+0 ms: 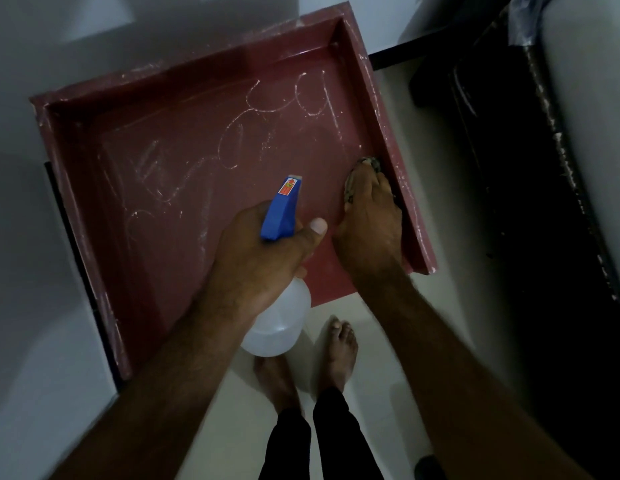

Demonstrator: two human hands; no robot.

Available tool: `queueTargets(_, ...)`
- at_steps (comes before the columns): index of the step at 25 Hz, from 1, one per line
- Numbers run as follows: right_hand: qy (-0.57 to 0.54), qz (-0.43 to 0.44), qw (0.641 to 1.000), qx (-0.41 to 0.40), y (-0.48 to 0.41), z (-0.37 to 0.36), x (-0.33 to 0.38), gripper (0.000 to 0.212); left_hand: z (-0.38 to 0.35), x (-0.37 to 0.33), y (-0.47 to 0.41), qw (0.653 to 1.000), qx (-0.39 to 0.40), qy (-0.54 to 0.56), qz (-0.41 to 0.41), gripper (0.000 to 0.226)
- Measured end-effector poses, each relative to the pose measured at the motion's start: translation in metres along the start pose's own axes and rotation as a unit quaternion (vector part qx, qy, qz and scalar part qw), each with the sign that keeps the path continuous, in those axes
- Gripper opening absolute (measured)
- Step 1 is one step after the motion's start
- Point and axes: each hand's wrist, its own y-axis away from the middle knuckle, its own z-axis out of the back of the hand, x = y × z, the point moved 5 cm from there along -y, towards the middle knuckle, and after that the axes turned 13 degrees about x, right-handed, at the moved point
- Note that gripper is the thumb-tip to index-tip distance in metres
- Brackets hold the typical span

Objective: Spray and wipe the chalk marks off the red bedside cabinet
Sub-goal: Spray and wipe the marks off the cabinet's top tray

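The red bedside cabinet [184, 237] fills the middle of the head view, its recessed top framed by a raised rim. White chalk marks [232, 143] scrawl across the top from left to upper right. My left hand [253, 258] grips a spray bottle [281, 209] with a blue trigger head and a clear round body, nozzle pointing at the top. My right hand [369, 223] presses a crumpled cloth [365, 166] flat on the surface, right against the cabinet's right rim.
A dark bed frame [530, 202] runs along the right side, close to the cabinet. Pale walls stand behind and to the left. My bare feet [339, 355] rest on the light floor just in front of the cabinet.
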Motion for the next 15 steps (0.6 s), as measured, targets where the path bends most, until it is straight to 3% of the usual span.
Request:
queueTargets(5, -0.015, 0.023, 1.0, 0.007, -0.052, 0.013, 0.023, 0.093, -0.003, 0.0, -0.002, 1.0, -0.007, 0.008, 0.021, 0.043)
queueTargets(11, -0.007, 0.025, 0.999, 0.018, 0.002, 0.006, 0.0, 0.09, 0.002, -0.002, 0.003, 0.999, -0.023, 0.0, 0.035, 0.04)
queueTargets(15, 0.004, 0.039, 0.999, 0.007, -0.031, 0.007, 0.012, 0.086, -0.001, -0.003, 0.007, 0.999, -0.025, 0.008, 0.036, 0.035)
